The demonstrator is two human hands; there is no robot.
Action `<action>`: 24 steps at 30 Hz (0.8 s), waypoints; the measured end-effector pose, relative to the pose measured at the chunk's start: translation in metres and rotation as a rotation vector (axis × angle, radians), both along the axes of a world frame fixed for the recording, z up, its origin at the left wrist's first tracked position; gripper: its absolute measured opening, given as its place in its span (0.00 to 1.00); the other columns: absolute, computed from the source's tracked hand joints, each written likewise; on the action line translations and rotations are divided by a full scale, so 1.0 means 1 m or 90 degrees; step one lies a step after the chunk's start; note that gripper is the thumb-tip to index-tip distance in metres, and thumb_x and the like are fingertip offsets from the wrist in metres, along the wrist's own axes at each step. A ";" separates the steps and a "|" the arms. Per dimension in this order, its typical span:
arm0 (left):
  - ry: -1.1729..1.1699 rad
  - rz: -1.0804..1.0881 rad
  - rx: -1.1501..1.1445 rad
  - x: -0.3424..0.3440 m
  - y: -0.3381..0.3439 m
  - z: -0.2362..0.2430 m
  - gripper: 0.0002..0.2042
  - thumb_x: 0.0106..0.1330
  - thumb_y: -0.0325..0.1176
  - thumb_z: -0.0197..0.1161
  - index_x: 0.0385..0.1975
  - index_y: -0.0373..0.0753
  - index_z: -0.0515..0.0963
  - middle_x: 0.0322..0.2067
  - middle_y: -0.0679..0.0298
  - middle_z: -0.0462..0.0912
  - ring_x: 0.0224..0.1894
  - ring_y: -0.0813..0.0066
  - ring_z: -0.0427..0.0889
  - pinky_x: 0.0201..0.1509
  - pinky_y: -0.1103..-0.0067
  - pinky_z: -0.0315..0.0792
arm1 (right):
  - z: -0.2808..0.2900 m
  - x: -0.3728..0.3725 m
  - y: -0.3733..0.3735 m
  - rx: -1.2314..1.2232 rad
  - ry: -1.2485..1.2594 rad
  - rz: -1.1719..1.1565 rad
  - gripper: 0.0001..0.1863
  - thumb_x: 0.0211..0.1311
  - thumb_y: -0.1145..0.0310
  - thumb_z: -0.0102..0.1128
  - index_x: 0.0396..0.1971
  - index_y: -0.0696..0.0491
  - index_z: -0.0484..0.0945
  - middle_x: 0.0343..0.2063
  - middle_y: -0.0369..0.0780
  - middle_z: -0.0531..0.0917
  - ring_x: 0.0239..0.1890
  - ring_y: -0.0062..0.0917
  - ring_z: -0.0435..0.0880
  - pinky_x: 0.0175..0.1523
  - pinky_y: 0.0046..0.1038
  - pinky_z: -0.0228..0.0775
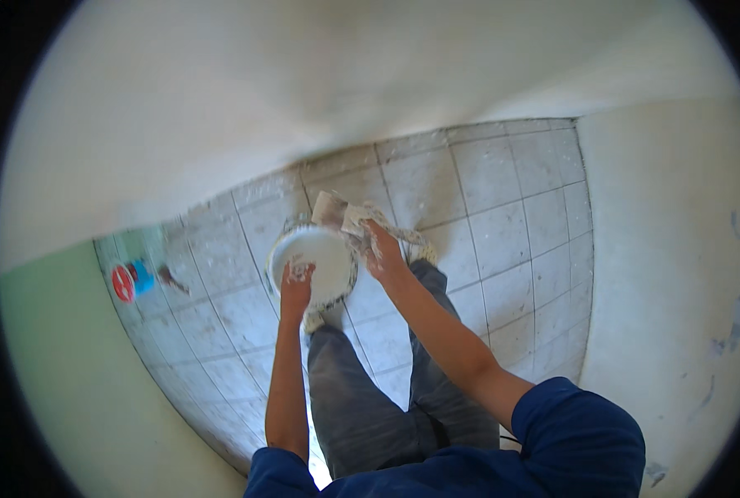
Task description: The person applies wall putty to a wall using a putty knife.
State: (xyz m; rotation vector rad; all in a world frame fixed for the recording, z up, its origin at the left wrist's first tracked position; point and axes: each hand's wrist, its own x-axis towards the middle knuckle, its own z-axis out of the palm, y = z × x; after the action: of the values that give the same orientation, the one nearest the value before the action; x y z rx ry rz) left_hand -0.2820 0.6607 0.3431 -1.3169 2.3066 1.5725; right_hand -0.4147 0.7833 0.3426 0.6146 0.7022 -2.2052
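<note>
Two bare hands are working over one round bucket (271, 261), which is sitting above the tiled floor (503, 241) in this view, in front of the person's two shoes (421, 251); whether it is resting there cannot be told. White paste (334, 264) is showing inside it. The right hand (382, 251) is carrying one broad scraper (330, 211), its grip closing around the paste-smeared handle end. The scraper is reaching past the bucket's far right rim, its long axis running from the hand toward the upper left, its wide blade edge pointing that way. The left hand (298, 278), also smeared, is overlapping the bucket's near left side; whether its grip is clamping the rim or hanging apart cannot be told. At far left, one blue container (143, 277) and one red round thing (123, 283) are lying side by side.
</note>
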 end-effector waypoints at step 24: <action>0.249 -0.255 -0.031 -0.191 0.031 0.308 0.13 0.56 0.33 0.51 0.41 0.38 0.67 0.33 0.58 0.75 0.38 0.70 0.73 0.42 0.79 0.65 | 0.318 -0.252 0.177 0.043 0.253 -0.442 0.19 0.48 0.76 0.52 0.42 0.54 0.63 0.35 0.41 0.72 0.35 0.27 0.75 0.38 0.29 0.73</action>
State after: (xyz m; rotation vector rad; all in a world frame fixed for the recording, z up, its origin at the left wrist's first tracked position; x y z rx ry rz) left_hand -0.4726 0.6918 0.6510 -0.5272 2.6208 1.7522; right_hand -0.6671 0.9601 0.6607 0.5015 0.8537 -3.0115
